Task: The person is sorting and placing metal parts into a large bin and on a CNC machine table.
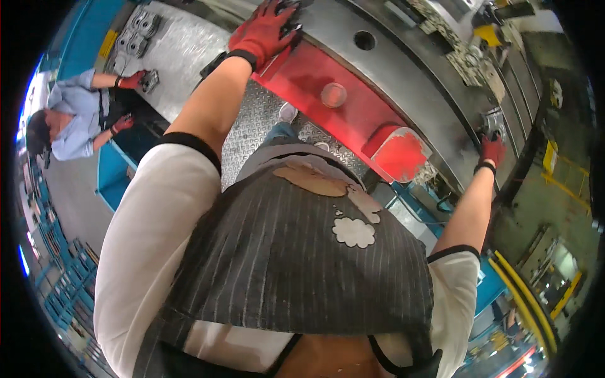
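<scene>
My left hand [265,33], in a red glove with dark fingertips, lies at the left end of the steel machine bed [403,69]. Its fingers are stretched out and apart; what lies under the fingertips is hard to make out. Far to the right, my right hand [493,151], also red-gloved, reaches over the bed. Its fingers are closed at the near end of a small shiny metal part [493,120], which rests by the grooved plate [517,82]. A red painted panel [334,94] runs along the near side of the bed.
At the left, a co-worker [75,120] in red gloves handles a metal part [150,80] at a metal table [183,50] with several similar parts [135,34]. A rounded red housing [400,154] juts toward me. Yellow rails [523,302] stand at lower right. Beneath me is patterned metal flooring [242,135].
</scene>
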A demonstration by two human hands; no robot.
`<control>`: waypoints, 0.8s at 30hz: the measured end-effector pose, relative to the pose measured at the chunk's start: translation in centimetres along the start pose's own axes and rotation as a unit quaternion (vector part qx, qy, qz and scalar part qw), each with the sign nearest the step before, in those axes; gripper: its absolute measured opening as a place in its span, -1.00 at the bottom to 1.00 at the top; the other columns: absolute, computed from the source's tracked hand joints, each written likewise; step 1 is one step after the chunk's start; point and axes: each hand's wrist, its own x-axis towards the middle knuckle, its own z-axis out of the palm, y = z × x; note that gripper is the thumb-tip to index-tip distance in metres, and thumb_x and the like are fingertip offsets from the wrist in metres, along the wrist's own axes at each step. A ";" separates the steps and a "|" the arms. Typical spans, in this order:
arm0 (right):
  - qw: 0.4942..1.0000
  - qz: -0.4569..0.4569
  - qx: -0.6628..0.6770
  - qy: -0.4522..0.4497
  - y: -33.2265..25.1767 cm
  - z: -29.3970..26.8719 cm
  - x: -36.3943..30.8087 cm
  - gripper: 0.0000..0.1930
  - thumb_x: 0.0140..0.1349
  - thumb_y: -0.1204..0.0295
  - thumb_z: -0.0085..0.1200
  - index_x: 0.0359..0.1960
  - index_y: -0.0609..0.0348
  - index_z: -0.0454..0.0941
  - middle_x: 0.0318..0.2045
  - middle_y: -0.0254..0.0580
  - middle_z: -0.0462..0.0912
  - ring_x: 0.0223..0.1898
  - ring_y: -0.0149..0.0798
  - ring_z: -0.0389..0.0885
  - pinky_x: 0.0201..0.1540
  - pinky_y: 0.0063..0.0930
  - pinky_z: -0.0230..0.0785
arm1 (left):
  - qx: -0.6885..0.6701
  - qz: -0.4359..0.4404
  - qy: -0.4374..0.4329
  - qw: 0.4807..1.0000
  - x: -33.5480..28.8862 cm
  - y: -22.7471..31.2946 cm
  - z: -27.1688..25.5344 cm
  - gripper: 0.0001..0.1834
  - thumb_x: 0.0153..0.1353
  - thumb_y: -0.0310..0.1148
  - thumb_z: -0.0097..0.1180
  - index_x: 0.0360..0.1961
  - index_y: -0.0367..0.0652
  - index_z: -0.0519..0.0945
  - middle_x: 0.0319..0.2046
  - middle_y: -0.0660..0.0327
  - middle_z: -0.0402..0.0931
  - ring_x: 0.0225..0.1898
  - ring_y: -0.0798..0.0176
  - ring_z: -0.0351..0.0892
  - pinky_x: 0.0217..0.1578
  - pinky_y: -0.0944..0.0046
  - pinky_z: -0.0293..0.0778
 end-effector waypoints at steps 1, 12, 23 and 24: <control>1.000 -0.001 -0.003 -0.012 -0.9 -0.9 -0.2 -0.38 -0.14 -0.01 0.24 0.05 -0.25 0.44 0.03 0.05 0.37 0.06 0.09 0.39 0.05 -0.09 0.30 | -0.009 -0.014 -0.013 1.000 -0.4 0.1 -0.3 -0.37 0.09 -0.06 0.03 0.23 0.23 0.23 0.29 0.05 -0.01 0.28 -0.11 0.01 0.22 0.00 0.12; 0.991 -0.069 0.112 -0.018 5.3 1.8 4.3 -0.17 -0.16 -0.05 0.26 0.01 0.43 0.39 0.06 0.22 0.39 0.09 0.06 0.38 0.13 -0.18 0.21 | -0.038 0.050 0.047 0.997 1.2 -0.4 1.5 -0.36 0.08 -0.03 0.02 0.23 0.23 0.23 0.25 0.02 0.04 0.25 -0.15 0.04 0.23 -0.03 0.07; 0.020 0.132 0.933 -0.335 -1.8 -7.3 -6.4 -0.76 0.23 0.37 -0.11 -0.11 0.19 0.40 -0.23 -0.23 0.43 -0.10 -0.21 0.38 0.13 -0.20 0.18 | 0.054 0.047 0.008 0.997 0.4 0.1 -0.5 -0.31 0.12 0.02 -0.08 0.25 -0.02 0.21 0.30 -0.06 -0.04 0.32 -0.12 -0.10 0.27 0.02 -0.05; 0.079 0.121 0.934 -0.326 -1.1 -6.2 -7.4 -0.72 0.22 0.38 -0.10 -0.06 0.20 0.39 -0.16 -0.19 0.43 -0.05 -0.19 0.37 0.15 -0.17 0.19 | 0.007 0.047 0.013 0.999 0.5 0.2 -0.8 -0.32 0.12 0.01 -0.08 0.25 -0.03 0.21 0.29 -0.07 -0.03 0.31 -0.12 -0.08 0.26 0.01 -0.03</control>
